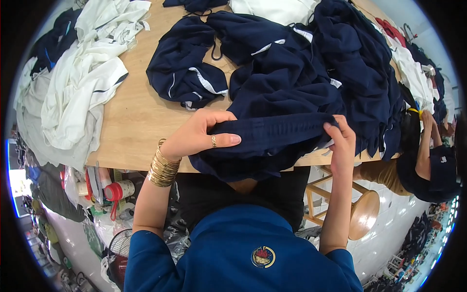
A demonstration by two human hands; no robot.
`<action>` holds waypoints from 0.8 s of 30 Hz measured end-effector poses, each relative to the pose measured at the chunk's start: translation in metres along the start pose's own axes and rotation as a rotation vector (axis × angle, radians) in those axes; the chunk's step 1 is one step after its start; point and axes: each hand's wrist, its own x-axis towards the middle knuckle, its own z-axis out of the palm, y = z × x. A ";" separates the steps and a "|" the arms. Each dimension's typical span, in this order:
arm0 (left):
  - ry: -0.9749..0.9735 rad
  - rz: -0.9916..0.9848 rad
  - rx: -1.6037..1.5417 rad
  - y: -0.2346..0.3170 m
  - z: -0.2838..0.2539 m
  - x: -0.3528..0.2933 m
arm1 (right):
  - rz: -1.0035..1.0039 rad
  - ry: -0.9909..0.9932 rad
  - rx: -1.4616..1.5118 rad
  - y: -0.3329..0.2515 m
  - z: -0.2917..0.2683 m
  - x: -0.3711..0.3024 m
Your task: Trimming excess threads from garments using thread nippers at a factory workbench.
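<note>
A navy garment hangs over the table's near edge, its gathered elastic waistband stretched between my two hands. My left hand pinches the band's left end, thumb on top and the fingers behind it. At the other end, my right hand is closed on the band with thumb and fingertips. Behind the band lies a heap of navy garments, some with white trim and white tags. I cannot tell where the held garment ends and the heap begins.
The wooden table carries white garments at left and another navy piece near the middle. Below its left edge is a red-lidded bottle. A wooden stool stands at right, near another person's arm.
</note>
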 end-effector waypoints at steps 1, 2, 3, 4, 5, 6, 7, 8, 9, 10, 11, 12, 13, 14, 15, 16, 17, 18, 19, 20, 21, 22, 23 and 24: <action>-0.010 -0.012 -0.018 0.001 -0.001 -0.001 | -0.031 0.041 -0.034 -0.001 -0.002 0.001; -0.010 -0.013 -0.017 0.000 -0.002 -0.001 | -0.029 0.064 -0.023 -0.005 -0.003 0.001; -0.027 -0.019 -0.006 -0.003 -0.003 -0.002 | -0.027 0.087 -0.012 -0.007 -0.004 0.000; -0.047 -0.023 0.005 -0.004 -0.004 -0.002 | -0.028 0.088 -0.011 -0.007 -0.007 0.000; -0.048 -0.023 0.006 -0.003 -0.004 -0.002 | -0.005 0.109 0.010 -0.007 -0.010 0.000; -0.051 -0.036 -0.011 -0.002 -0.004 -0.002 | 0.017 0.130 0.031 -0.007 -0.014 0.000; -0.054 -0.051 -0.029 -0.001 -0.003 -0.003 | 0.018 0.130 0.033 -0.007 -0.016 -0.001; -0.055 -0.052 -0.028 -0.001 -0.003 -0.003 | 0.040 0.122 0.000 -0.006 -0.019 -0.001; -0.053 -0.063 -0.047 0.001 -0.002 -0.002 | 0.062 0.115 -0.033 -0.005 -0.021 -0.001; -0.053 -0.072 -0.066 0.002 -0.001 0.000 | 0.061 0.118 -0.031 -0.003 -0.023 0.000; -0.057 -0.072 -0.063 0.001 0.001 0.004 | -0.114 0.043 -0.370 -0.001 -0.024 0.004; -0.064 -0.050 -0.019 -0.003 0.005 0.010 | -0.289 -0.033 -0.709 0.000 -0.026 0.006; -0.070 -0.032 0.026 -0.004 0.009 0.015 | -0.286 -0.029 -0.705 -0.002 -0.022 0.006; -0.072 -0.027 0.025 -0.004 0.014 0.018 | -0.316 -0.075 -0.644 -0.009 -0.011 0.003; -0.106 0.002 -0.017 -0.004 0.019 0.020 | -0.345 -0.121 -0.582 -0.019 0.001 -0.001; -0.141 0.025 -0.059 -0.002 0.024 0.023 | -0.249 -0.290 -0.499 -0.036 0.012 -0.008; -0.151 0.024 -0.059 -0.001 0.028 0.026 | -0.150 -0.450 -0.411 -0.048 0.022 -0.014; -0.173 0.022 -0.098 0.000 0.031 0.029 | -0.211 -0.592 -0.373 -0.036 0.031 -0.013; -0.198 0.023 -0.136 0.001 0.033 0.033 | -0.143 -0.683 -0.188 -0.028 0.041 -0.017; -0.209 0.026 -0.135 0.004 0.034 0.034 | -0.035 -0.757 -0.239 -0.022 0.035 -0.013; -0.240 0.038 -0.057 0.007 0.033 0.033 | 0.075 -0.830 -0.288 -0.020 0.026 -0.008; -0.260 0.047 0.022 0.009 0.029 0.030 | 0.069 -0.755 -0.243 -0.029 0.019 -0.007; -0.303 0.063 0.150 0.012 0.022 0.028 | 0.066 -0.672 -0.201 -0.040 0.009 -0.008; -0.278 0.026 0.178 0.015 0.016 0.023 | 0.042 -0.628 -0.110 -0.037 -0.006 -0.006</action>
